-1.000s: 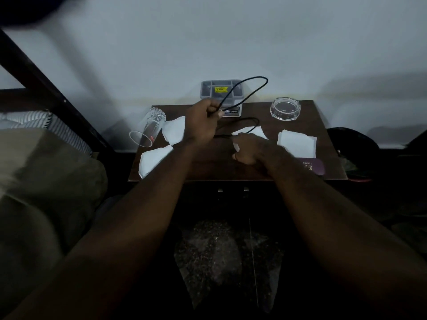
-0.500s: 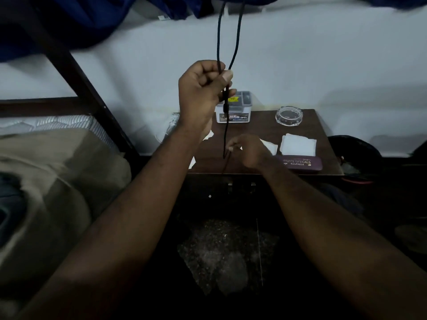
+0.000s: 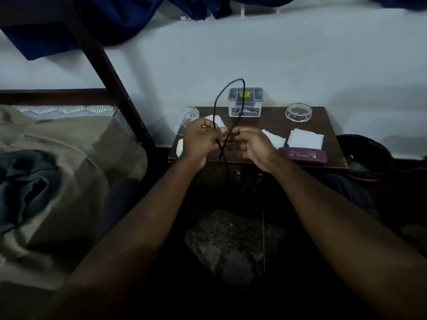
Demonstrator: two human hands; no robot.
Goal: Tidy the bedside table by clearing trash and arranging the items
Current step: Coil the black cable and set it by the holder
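Cable [image 3: 215,105], black and thin, held up over front of surface [image 3: 270,124] between both hands. One strand gripped in left hand [image 3: 201,139], fingers curled tight, back of hand to camera. Other strand pinched in right hand [image 3: 251,146], fingertips closed on it, knuckles just beside those of left. Tall narrow loop rising from hands, arching in front of box [image 3: 245,102] and coming down again. Strands crossed between hands, tails hanging past front edge and lost in dark below.

Box grey, with open compartments on top and yellow sticker, at back middle of surface against wall. Clear glass ashtray [image 3: 298,112] at back right, apart from box. Clear tumbler [image 3: 191,114] tipped on its side at back left corner, partly hidden by left hand.

White tissues [image 3: 305,138] scattered about: one flat at right, just behind case [image 3: 302,154]; another [image 3: 275,139] just left of it, partly behind right hand; a third [image 3: 220,122] behind left hand; a fourth [image 3: 179,147] at left edge beside left wrist. Case purple, pale lettering on lid, lying along front right edge.

Dark bin [image 3: 365,155] on floor right of surface, contents too dim to tell. Bed [image 3: 69,146] at left under beige blanket, dark bundle of fabric on top, striped mattress behind. Dark post [image 3: 104,65] slanting up from bed. Blue cloth [image 3: 92,21] hanging along top.
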